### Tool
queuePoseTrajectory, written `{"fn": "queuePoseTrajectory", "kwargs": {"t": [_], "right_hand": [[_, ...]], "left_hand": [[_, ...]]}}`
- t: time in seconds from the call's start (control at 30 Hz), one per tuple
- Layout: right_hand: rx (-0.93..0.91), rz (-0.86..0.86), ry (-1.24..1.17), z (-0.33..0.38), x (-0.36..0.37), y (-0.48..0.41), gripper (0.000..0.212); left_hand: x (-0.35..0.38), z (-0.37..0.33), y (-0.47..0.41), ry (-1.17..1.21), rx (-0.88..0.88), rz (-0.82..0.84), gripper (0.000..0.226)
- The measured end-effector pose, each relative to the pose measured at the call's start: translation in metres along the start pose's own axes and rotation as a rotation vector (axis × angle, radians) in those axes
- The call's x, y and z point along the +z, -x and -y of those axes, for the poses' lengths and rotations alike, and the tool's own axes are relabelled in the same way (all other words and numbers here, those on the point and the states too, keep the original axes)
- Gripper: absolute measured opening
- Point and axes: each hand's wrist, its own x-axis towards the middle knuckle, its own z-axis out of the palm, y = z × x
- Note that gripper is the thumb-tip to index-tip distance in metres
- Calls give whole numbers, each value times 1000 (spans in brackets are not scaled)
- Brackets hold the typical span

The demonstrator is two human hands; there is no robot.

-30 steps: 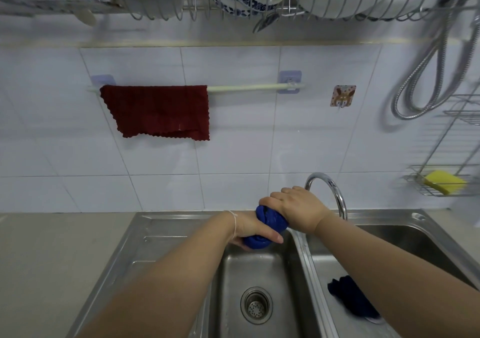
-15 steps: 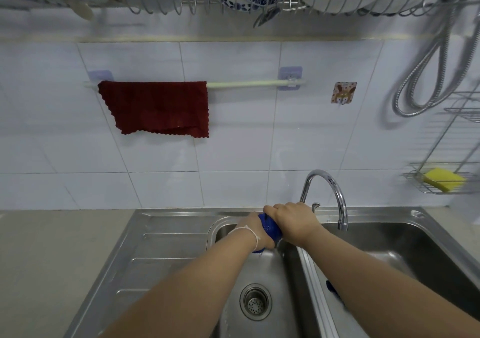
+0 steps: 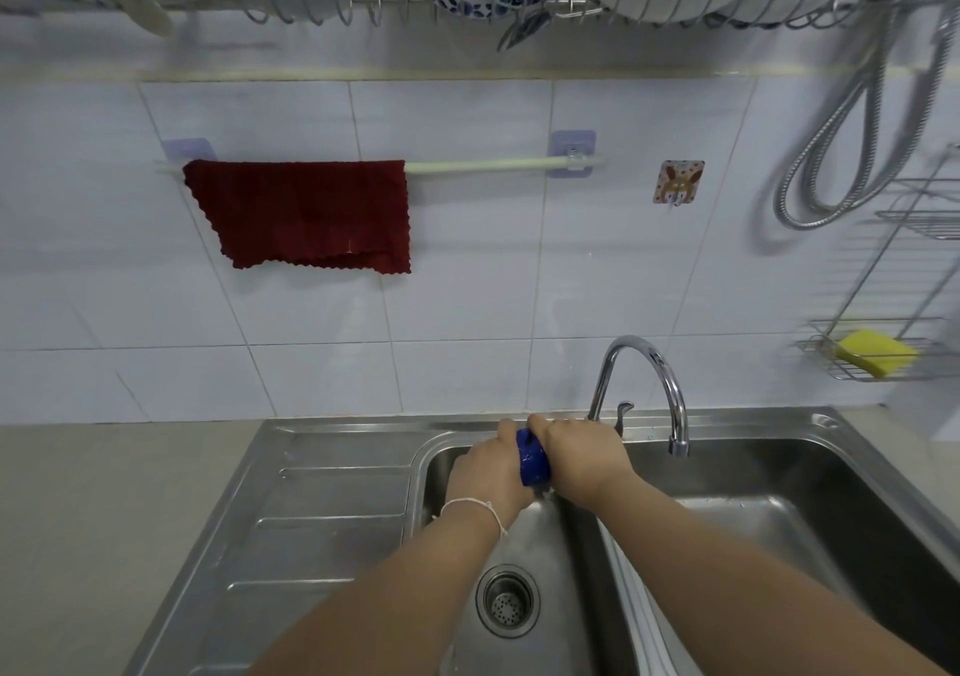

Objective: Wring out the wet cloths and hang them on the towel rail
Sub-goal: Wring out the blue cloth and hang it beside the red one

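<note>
Blue cloth, rolled short, lies crosswise between both fists above the left sink basin. Left hand and right hand each grip an end. Free towel rail lies up-left, nearer the left hand.

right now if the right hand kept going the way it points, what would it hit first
The right hand points left, across the blue cloth it grips, so it would likely meet the left hand first; depth is unclear.

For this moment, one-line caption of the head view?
Both hands, left hand and right hand, wring a blue cloth over the sink.
</note>
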Motion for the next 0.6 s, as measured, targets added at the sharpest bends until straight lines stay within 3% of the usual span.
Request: {"fn": "queuePoseTrajectory", "kwargs": {"t": [0.6], "right_hand": [[-27, -46, -53, -9, 7, 7, 30]], "left_hand": [[8, 2, -3, -50, 55, -22, 51]]}}
